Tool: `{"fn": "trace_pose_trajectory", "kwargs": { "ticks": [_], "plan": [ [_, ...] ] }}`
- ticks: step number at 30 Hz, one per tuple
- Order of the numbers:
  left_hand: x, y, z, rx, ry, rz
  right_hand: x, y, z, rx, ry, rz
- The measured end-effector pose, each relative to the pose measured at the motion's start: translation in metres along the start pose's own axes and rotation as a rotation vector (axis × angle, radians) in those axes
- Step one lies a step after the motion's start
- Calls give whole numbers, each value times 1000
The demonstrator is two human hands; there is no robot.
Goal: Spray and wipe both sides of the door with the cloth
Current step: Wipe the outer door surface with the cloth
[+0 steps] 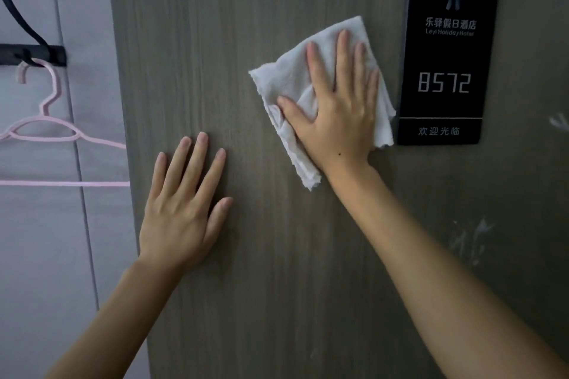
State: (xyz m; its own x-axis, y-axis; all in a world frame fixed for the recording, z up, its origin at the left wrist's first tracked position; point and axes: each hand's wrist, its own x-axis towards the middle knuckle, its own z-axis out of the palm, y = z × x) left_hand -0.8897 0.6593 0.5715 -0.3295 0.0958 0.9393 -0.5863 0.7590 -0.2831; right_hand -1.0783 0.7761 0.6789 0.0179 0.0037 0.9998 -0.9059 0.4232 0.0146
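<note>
Right hand (pixel 335 108) flat on the white cloth (pixel 311 95), fingers straight, pressing it on the brown wood door (pixel 246 255); cloth high up, just beside the black room sign (pixel 446 52) reading 8572; left hand (pixel 181 206) flat on the bare door lower down, fingers spread, holding nothing; pink hanger (pixel 52 132) on a black hook (pixel 27 49) past the door's left edge.

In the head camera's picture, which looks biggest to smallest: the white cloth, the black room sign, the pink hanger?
1. Black room sign
2. White cloth, partly hidden under the right hand
3. Pink hanger, cut off by the frame and door edge, so its rank is unsure
</note>
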Motion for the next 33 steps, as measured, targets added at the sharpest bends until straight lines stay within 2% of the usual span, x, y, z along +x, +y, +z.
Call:
{"fn": "trace_pose_trajectory", "kwargs": {
  "ticks": [3,11,15,17,21,24,33],
  "plan": [
    [-1,-1,1,-10,-15,3,-37,-15,-2,18,-24,39],
    [-1,0,-1,-35,-19,-12,-180,-2,-16,44,-214,-311],
    [0,2,-3,-46,-6,-21,-200,24,-16,61,-220,-539],
    [1,3,-3,-43,16,-23,-182,28,-16,66,-185,-504],
    [0,3,-3,-44,16,-28,-131,14,-14,51,-103,-225],
    [1,3,-3,-45,9,-25,-116,3,-11,44,-41,-102],
    [1,5,-2,-41,36,-14,-131,2,-4,97,112,-134]
  ]
}}
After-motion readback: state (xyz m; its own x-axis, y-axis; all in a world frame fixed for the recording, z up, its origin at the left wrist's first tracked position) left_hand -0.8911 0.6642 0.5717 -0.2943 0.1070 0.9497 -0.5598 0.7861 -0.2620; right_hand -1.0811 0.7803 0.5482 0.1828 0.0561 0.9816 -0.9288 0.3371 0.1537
